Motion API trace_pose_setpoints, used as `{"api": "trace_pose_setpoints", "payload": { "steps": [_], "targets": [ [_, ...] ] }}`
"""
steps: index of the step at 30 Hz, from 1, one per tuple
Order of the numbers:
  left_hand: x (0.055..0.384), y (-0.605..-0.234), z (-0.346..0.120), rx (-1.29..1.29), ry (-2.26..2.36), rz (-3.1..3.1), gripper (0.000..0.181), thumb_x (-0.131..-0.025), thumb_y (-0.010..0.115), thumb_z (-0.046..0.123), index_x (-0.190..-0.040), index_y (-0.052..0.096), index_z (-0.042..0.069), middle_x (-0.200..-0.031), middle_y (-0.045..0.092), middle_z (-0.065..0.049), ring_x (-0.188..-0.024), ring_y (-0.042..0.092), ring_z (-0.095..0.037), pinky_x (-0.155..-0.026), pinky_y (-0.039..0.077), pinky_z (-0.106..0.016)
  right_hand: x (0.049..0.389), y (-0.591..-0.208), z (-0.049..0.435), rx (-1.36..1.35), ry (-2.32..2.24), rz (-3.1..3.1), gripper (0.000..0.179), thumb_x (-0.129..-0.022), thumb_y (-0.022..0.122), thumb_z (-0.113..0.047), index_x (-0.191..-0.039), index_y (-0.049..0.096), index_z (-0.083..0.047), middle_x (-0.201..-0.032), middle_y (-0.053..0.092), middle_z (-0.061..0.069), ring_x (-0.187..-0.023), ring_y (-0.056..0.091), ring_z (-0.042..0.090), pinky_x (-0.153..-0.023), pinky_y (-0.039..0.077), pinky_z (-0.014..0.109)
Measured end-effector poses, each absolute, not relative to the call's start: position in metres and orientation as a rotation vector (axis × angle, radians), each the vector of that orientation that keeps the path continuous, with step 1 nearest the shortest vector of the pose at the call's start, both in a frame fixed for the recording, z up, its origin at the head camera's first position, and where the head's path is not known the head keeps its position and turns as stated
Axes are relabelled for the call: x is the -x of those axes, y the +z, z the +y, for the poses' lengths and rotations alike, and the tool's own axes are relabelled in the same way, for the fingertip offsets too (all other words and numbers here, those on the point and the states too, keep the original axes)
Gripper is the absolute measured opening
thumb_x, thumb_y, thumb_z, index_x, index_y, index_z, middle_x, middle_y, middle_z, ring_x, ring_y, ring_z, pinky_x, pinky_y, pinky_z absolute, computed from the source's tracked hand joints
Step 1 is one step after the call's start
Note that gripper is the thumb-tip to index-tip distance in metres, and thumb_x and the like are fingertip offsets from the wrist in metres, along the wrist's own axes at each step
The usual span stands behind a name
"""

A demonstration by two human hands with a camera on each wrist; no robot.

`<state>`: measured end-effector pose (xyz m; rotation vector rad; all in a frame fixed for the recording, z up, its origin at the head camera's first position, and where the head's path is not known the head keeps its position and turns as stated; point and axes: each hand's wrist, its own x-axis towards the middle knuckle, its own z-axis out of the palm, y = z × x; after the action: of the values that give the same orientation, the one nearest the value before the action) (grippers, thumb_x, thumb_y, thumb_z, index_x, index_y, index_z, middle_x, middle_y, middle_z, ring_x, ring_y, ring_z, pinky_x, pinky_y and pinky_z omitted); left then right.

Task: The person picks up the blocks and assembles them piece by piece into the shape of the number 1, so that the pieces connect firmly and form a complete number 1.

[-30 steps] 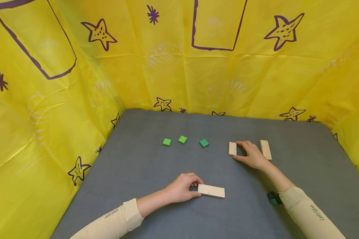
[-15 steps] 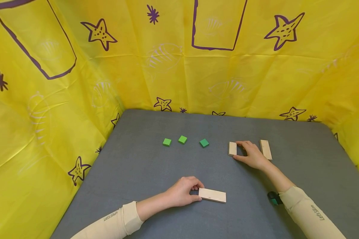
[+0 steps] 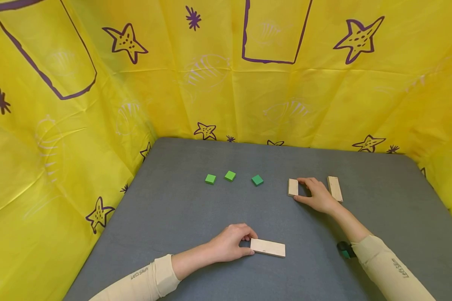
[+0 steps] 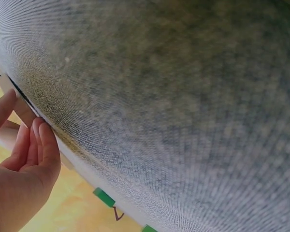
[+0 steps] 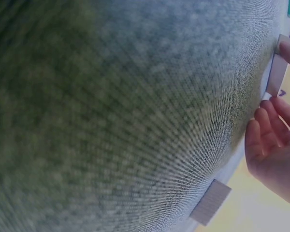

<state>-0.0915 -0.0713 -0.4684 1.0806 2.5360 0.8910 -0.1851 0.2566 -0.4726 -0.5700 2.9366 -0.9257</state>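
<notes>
At the front of the table, my left hand [image 3: 230, 243] pinches the left end of a long pale wooden block [image 3: 268, 247], which lies flat. In the left wrist view, thumb and fingers sit on opposite edges of that wooden block [image 4: 19, 104]. Farther back on the right, my right hand [image 3: 318, 198] holds a shorter wooden block [image 3: 292, 187] between thumb and fingers at its two ends. The right wrist view gives this shorter block [image 5: 277, 75] edge-on. Another long wooden block [image 3: 335, 189] lies just right of the right hand.
Two light green square blocks [image 3: 210, 179] and a darker green one [image 3: 257, 180] lie in a loose row left of the short wooden block. The grey table [image 3: 165, 200] is walled by yellow patterned cloth [image 3: 218, 96]. A dark band [image 3: 345, 249] shows beside the right sleeve.
My left hand has drawn the long wooden block slightly toward the table's front, with a small shift right. My right hand and the other blocks stay where they were.
</notes>
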Motion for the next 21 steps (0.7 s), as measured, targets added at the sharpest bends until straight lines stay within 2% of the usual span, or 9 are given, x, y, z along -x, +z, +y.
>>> {"api": "trace_pose_setpoints", "payload": {
  "steps": [10,21],
  "targets": [
    [0.0913,-0.4710,-0.0715,-1.079,0.875,2.528,0.029,-0.080,0.081,0.015,-0.106,0.068,0.013,-0.098,0.058,0.006,-0.085,0.053,-0.001,-0.077,0.042,-0.012,0.1861,-0.4700,0.2603,0.567,-0.933,2.904,0.061,-0.086,0.075,-0.021,-0.132,0.049,0.010,-0.123,0.051,0.030,-0.108,0.050,0.044,-0.093,0.039,0.058],
    [0.0930,-0.4709,-0.0734,-1.117,0.939,2.524,0.033,-0.076,0.084,0.014,-0.105,0.069,0.009,-0.095,0.061,0.004,-0.084,0.055,-0.002,-0.076,0.043,-0.012,0.1916,-0.4722,0.2638,0.630,-0.939,2.914,0.060,-0.083,0.078,-0.019,-0.129,0.053,0.010,-0.116,0.056,0.026,-0.099,0.055,0.037,-0.086,0.046,0.053]
  ]
}}
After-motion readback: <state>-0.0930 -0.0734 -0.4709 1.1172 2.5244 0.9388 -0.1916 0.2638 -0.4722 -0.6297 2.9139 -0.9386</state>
